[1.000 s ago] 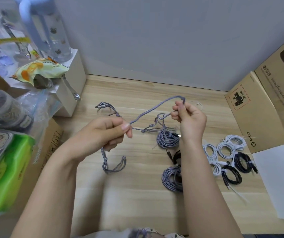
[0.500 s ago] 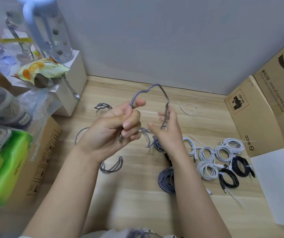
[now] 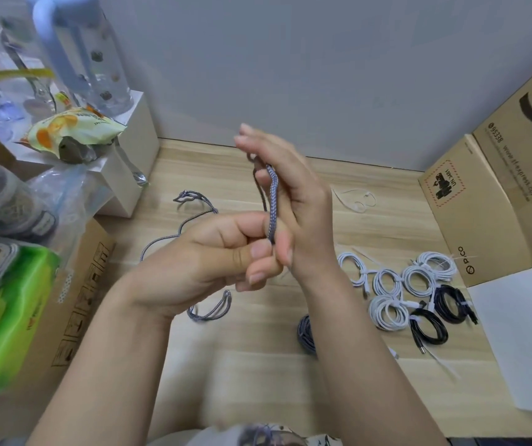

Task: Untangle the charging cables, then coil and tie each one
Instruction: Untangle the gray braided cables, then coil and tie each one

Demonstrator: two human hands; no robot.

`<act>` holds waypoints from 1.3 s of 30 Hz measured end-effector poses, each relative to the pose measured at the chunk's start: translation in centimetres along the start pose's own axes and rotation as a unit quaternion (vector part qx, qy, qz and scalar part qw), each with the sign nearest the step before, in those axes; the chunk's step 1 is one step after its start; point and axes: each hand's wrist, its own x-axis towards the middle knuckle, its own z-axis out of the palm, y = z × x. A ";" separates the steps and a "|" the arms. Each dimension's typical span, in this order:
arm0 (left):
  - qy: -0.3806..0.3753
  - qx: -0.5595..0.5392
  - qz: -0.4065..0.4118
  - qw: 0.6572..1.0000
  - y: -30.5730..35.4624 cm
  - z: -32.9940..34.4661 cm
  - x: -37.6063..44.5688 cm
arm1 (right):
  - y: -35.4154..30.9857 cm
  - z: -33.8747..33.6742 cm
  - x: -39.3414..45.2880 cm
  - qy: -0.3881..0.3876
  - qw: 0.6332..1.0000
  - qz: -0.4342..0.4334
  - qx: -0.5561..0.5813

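The two hands now meet above the table: a second ago they are held apart with the grey braided cable [image 3: 272, 201] stretched between them. The left hand [image 3: 213, 262] now pinches the cable's doubled strands right against the right hand [image 3: 293, 201], whose fingers stand straight up with the cable laid along them. The arch of cable seen half a second ago is folded flat into a narrow upright loop.

Bare tabletop [image 3: 258, 365] between boxes [image 3: 470, 207]
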 end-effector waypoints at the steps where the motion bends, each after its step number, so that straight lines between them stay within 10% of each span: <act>1: 0.010 0.005 0.011 1.000 0.3 0.2 -0.2 | 0.5 0.1 -0.2 -0.010 1.000 0.019 0.007; 15: 0.356 -0.026 0.044 0.933 -0.1 -1.9 0.3 | 2.6 4.6 -7.5 -0.232 0.924 0.302 -0.047; 23: 0.298 0.066 -0.096 0.948 -1.3 -5.6 -1.1 | 1.6 4.2 -7.4 -0.193 0.937 0.232 -0.176; 32: 0.160 0.227 -0.220 0.935 -1.8 -5.4 -1.4 | 1.0 4.2 -6.8 0.020 0.965 0.074 -0.252; 39: 0.107 0.152 -0.170 0.968 -2.0 -3.4 -0.8 | 0.5 1.7 -6.0 0.101 0.976 0.103 -0.161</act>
